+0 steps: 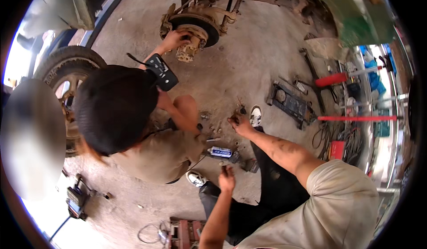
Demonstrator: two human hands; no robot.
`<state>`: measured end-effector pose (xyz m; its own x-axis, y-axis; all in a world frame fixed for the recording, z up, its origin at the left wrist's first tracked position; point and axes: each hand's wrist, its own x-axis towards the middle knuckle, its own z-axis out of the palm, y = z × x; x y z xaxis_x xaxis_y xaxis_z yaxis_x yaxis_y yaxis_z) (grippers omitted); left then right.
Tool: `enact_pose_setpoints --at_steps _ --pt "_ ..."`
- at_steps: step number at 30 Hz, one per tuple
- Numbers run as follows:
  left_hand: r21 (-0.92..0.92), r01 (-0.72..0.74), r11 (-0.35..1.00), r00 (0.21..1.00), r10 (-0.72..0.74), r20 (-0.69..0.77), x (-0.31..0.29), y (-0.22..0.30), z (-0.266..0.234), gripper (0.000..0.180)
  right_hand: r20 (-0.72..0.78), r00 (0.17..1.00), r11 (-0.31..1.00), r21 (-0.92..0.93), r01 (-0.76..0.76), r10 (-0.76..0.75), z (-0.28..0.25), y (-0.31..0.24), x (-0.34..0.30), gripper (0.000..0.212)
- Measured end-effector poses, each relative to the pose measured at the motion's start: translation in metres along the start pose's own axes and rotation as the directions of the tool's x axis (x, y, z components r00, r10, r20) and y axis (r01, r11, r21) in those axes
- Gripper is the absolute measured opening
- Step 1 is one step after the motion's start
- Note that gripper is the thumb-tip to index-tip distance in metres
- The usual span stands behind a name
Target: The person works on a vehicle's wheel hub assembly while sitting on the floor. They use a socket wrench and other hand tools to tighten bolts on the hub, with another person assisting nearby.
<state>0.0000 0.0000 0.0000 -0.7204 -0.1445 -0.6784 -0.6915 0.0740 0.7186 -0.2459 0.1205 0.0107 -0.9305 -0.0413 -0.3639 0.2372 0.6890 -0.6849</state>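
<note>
My left hand (227, 179) is in the lower middle, fingers curled together. A small pale thing (221, 163) shows at its fingertips, too small to name. Further up, my right hand (240, 125) hangs over the floor beside my shoe (255, 115); its fingers are pinched, and whatever they hold is hidden. Small loose parts (218, 129) lie on the floor near it. Between my hands and the co-worker is a blue and white box (221, 152). The crouching co-worker's hand (175, 40) touches a rusty wheel hub (190, 49) with a dark brake disc (209, 28).
A co-worker in a black cap (118, 109) crouches close at left, before a removed wheel (71, 73). A black floor jack (289, 101) with a red handle (331, 80) stands right. A power tool (76, 201) lies lower left, a red metal frame (183, 232) at the bottom.
</note>
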Motion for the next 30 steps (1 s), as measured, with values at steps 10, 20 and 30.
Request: enact_pose_setpoints --at_steps 10,20,30 --pt "-0.268 -0.187 0.945 0.947 0.101 -0.307 0.209 0.124 0.074 0.044 -0.299 0.954 0.554 0.788 0.269 -0.037 0.014 0.072 0.250 0.030" --pt "0.511 -0.730 0.454 -0.093 0.675 -0.732 0.400 0.279 0.048 0.033 -0.521 0.852 -0.414 0.787 0.456 -0.051 -0.031 -0.050 0.395 0.029" --pt "0.964 -0.047 0.262 0.030 0.965 -0.261 0.445 0.331 0.033 0.042 -0.775 0.466 -0.375 0.620 0.689 -0.426 -0.110 -0.069 0.405 0.034"
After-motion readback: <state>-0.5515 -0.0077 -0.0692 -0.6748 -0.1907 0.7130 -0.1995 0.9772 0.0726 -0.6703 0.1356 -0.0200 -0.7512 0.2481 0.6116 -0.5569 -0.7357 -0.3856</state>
